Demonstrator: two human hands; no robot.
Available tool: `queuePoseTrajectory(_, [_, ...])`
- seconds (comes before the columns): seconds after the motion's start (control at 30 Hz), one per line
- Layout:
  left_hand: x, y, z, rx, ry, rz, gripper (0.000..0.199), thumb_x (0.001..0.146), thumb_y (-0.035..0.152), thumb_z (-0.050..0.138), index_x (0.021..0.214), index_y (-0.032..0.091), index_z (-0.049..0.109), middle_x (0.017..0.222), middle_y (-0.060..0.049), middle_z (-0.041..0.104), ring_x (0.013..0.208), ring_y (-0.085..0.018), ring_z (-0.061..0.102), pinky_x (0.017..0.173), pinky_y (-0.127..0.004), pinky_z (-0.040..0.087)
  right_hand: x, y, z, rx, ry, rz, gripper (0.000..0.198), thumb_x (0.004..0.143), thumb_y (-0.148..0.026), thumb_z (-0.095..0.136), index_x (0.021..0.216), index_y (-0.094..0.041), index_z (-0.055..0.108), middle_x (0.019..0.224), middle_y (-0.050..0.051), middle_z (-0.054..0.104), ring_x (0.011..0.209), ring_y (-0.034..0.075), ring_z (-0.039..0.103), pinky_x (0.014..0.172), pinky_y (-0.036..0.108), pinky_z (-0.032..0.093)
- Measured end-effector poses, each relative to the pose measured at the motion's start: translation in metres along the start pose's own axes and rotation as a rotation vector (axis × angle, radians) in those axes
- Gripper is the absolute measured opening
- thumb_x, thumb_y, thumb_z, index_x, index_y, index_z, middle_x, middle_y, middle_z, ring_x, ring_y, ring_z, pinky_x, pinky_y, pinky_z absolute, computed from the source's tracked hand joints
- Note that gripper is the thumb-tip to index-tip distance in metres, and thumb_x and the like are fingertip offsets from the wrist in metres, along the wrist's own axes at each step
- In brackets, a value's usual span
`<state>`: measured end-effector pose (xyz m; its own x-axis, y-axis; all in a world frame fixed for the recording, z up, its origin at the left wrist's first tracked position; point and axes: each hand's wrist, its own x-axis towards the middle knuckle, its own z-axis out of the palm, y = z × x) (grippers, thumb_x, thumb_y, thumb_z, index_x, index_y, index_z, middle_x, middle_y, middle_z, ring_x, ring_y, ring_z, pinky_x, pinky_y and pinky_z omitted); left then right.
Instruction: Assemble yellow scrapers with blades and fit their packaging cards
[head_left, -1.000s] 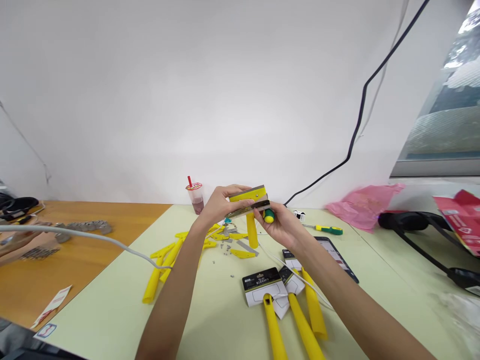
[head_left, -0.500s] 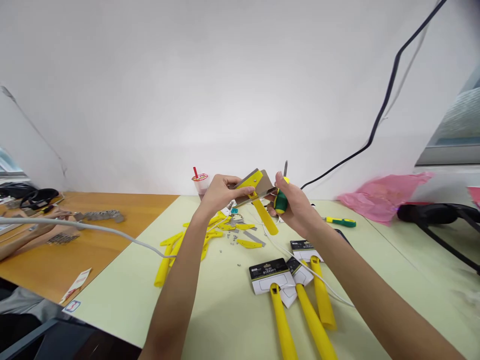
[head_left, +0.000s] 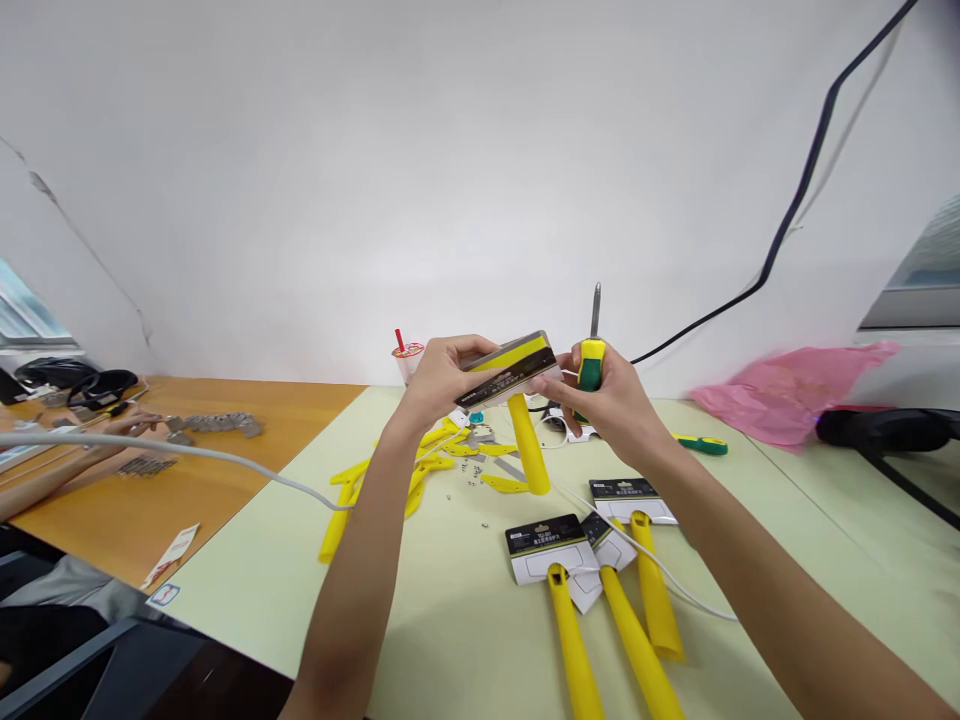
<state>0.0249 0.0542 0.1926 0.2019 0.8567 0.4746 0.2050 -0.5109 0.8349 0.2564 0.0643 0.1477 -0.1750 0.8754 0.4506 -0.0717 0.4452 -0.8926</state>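
My left hand (head_left: 442,382) grips a scraper with a yellow handle (head_left: 530,455) by its head, above the table; the handle hangs down. A black-and-white cardboard label (head_left: 510,378) lies across the front of the head and hides much of it. In my right hand (head_left: 619,405) a screwdriver (head_left: 591,365) with a green and yellow handle points upward, held against the palm. The right thumb and fingertips also pinch the label's right end. Below on the table, three yellow-handled scrapers (head_left: 634,645) with the same labels lie side by side.
Behind my left forearm lie loose yellow handles (head_left: 337,510), yellow plastic pieces (head_left: 504,484) and small screws. A drink cup (head_left: 409,360) stands near the wall. A second screwdriver (head_left: 703,445) and pink plastic bag (head_left: 795,390) lie right. Another person's hand (head_left: 135,425) is left.
The label now faces me across the scraper head, where the yellow head and bare metal blade showed before. My right hand has turned, and the screwdriver stands higher and further right. The view has shifted slightly.
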Motion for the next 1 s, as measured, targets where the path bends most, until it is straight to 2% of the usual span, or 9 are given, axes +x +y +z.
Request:
queuePoseTrajectory(0.13, [-0.004,0.005,0.004,0.002,-0.07,0.01,0.034,0.075,0.039,0.093,0.098,0.016,0.08,0.1,-0.008,0.081,0.086,-0.018,0.074,0.073,-0.028,0.056,0.0,-0.002,0.0,-0.027,0.043,0.001,0.066,0.069,-0.058,0.101,0.092,-0.026,0.047,0.089,-0.003,0.068,0.042,0.009,0.053,0.034,0.027,0.036])
queuePoseTrajectory(0.27, [-0.01,0.011,0.003,0.021,-0.12,-0.068,0.049,0.08,0.043,0.091,0.121,0.02,0.075,0.095,-0.009,0.081,0.073,-0.017,0.072,0.062,-0.027,0.051,-0.001,-0.004,0.0,-0.016,0.048,0.002,0.066,0.069,-0.058,0.1,0.09,-0.026,0.047,0.087,-0.003,0.066,0.042,0.008,0.052,0.034,0.027,0.036])
queuePoseTrajectory(0.37, [-0.011,0.012,0.002,0.021,-0.152,-0.09,0.06,0.082,0.047,0.09,0.134,0.022,0.071,0.095,-0.009,0.081,0.072,-0.018,0.072,0.06,-0.027,0.05,0.0,-0.004,0.001,-0.005,0.063,0.012,0.064,0.069,-0.057,0.101,0.09,-0.026,0.049,0.084,-0.003,0.065,0.042,0.008,0.051,0.034,0.027,0.036])
queuePoseTrajectory(0.47, [-0.009,0.009,0.001,0.038,-0.137,-0.082,0.054,0.091,0.06,0.079,0.126,0.019,0.078,0.097,-0.01,0.08,0.076,-0.018,0.071,0.061,-0.028,0.05,0.0,-0.002,0.002,0.003,0.089,0.015,0.063,0.068,-0.055,0.102,0.087,-0.026,0.049,0.08,-0.004,0.063,0.041,0.008,0.049,0.033,0.026,0.033])
queuePoseTrajectory(0.57, [-0.007,0.007,0.0,0.043,-0.127,-0.103,0.061,0.098,0.072,0.063,0.113,0.016,0.084,0.096,-0.012,0.079,0.078,-0.018,0.07,0.062,-0.028,0.05,0.001,0.0,0.001,-0.013,0.106,0.007,0.063,0.069,-0.056,0.101,0.084,-0.026,0.047,0.08,-0.003,0.063,0.041,0.008,0.048,0.033,0.027,0.034])
queuePoseTrajectory(0.73, [-0.007,0.005,-0.004,0.103,-0.17,-0.096,0.048,0.082,0.053,0.09,0.117,0.02,0.085,0.107,-0.011,0.082,0.087,-0.021,0.074,0.064,-0.028,0.052,0.001,0.0,0.0,-0.058,0.077,0.01,0.061,0.072,-0.057,0.098,0.085,-0.027,0.047,0.081,-0.004,0.059,0.04,0.008,0.048,0.035,0.028,0.033])
queuePoseTrajectory(0.87, [-0.009,0.008,-0.003,0.101,-0.092,-0.087,0.042,0.081,0.048,0.09,0.11,0.018,0.087,0.099,-0.011,0.083,0.078,-0.019,0.072,0.061,-0.028,0.052,0.001,-0.003,-0.002,-0.092,0.007,0.055,0.058,0.076,-0.06,0.096,0.087,-0.026,0.049,0.083,-0.004,0.062,0.038,0.007,0.047,0.034,0.027,0.033])
queuePoseTrajectory(1.0, [-0.011,0.017,0.002,0.13,0.002,-0.05,0.039,0.078,0.047,0.092,0.101,0.016,0.088,0.089,-0.01,0.082,0.072,-0.018,0.069,0.057,-0.027,0.051,0.0,-0.011,-0.006,-0.137,0.029,0.003,0.055,0.08,-0.062,0.093,0.089,-0.026,0.052,0.08,-0.003,0.066,0.037,0.008,0.046,0.031,0.026,0.032])
